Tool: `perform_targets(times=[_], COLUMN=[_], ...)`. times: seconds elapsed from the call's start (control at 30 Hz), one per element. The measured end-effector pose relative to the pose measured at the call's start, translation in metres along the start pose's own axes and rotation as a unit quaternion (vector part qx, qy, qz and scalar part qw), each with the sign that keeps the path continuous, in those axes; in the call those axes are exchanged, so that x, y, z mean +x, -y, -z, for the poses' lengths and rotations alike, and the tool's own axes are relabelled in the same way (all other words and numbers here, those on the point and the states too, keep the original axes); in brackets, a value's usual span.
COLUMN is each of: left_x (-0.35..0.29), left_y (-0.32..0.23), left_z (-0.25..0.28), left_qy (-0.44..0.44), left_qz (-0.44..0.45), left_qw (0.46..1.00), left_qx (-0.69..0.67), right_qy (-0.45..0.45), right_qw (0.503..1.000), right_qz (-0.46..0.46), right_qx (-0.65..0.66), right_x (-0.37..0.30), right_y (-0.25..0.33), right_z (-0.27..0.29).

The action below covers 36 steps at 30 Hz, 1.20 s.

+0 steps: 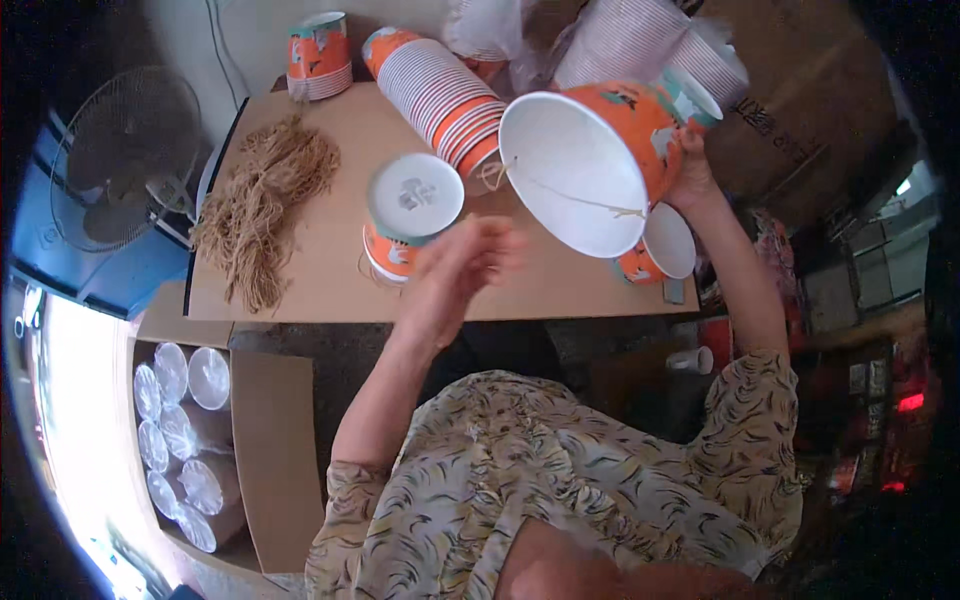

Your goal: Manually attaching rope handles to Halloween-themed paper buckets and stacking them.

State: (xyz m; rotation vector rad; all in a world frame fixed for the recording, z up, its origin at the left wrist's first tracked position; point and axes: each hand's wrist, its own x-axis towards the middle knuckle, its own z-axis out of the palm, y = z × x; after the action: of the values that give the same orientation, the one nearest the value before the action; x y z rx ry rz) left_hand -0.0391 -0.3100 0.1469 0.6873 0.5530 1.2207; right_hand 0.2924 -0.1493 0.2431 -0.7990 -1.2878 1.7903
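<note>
My right hand [690, 172] grips a large orange paper bucket [655, 140] from its outer side, its white inside turned toward me. A thin string handle [575, 195] runs across the mouth, with a loop by the left rim. My left hand [465, 265] is raised left of the bucket, its fingers smeared by motion. Just beyond it an upside-down bucket [415, 195] shows its white base, and an orange bucket part [390, 255] with a white rim shows below. A long nested stack of orange buckets [440, 95] lies on its side toward the back.
A heap of tan strings [265, 200] covers the left of the cardboard-topped table [350, 300]. Another bucket [668, 242] lies under my right wrist. More cup stacks [620, 45] stand at the back. At lower left, an open carton [275, 460] holds several wrapped stacks; a fan [125, 160] stands above.
</note>
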Motion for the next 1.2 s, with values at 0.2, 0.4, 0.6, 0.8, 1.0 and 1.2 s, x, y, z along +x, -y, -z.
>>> perform_targets(times=[0.2,0.4,0.6,0.8,1.0,1.2], left_x=[0.029,0.006,0.005,0.024,0.029,0.011], left_y=[-0.006,-0.011,-0.038,-0.074,-0.090,-0.080], left_z=[-0.031,0.016,0.047,0.083,0.103,0.110], left_qy=[0.073,-0.023,0.070,0.120,0.168,0.048], left_qz=[0.003,-0.089,-0.136,-0.107,-0.080,-0.132], left_qw=[0.941,0.930,0.921,0.927,0.937,0.968], left_qx=[-0.332,-0.356,-0.359,-0.340,-0.296,-0.207], right_qy=[0.009,0.047,0.048,0.124,0.156,0.176], right_qw=[0.990,0.987,0.984,0.945,0.871,0.899], right_qz=[0.035,0.051,0.049,0.059,0.149,0.108], right_qx=[-0.138,-0.148,-0.163,-0.296,-0.441,-0.387], right_x=[0.010,0.029,0.048,0.060,0.087,0.117], right_y=[0.013,0.014,0.004,0.011,-0.002,-0.014], right_z=[-0.008,-0.029,-0.044,-0.094,-0.127,-0.160])
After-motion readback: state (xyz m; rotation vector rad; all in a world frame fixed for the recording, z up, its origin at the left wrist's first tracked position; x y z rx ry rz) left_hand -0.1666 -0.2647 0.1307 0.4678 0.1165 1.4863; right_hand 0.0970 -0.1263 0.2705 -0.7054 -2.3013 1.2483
